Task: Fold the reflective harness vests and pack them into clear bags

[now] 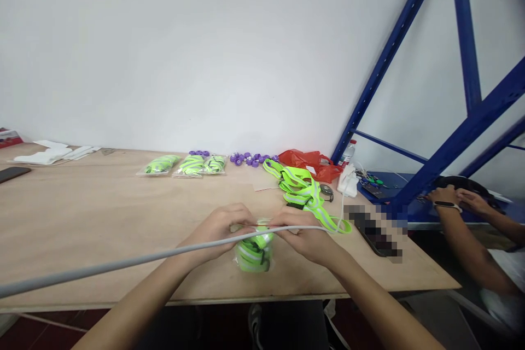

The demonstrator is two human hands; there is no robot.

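Between my two hands hangs a clear plastic bag (253, 256) with coiled yellow-green reflective strap inside, near the table's front edge. My left hand (225, 232) pinches the left end of the bag's top edge, where a thin red line shows. The right end of that top edge is pinched in my right hand (301, 235). A grey-white cable (164, 254) crosses the view in front of both hands and hides part of the fingers. Loose yellow-green strap (301, 186) lies in a heap just beyond my right hand.
Filled bags (162, 164) lie toward the wall, beside purple rolls (248, 159) and a red plastic bag (307, 163). A phone (373, 235) rests at the right. Blue metal frame (410, 188) stands beyond, with another person's hands (447, 197). White sheets (51, 153) lie far left.
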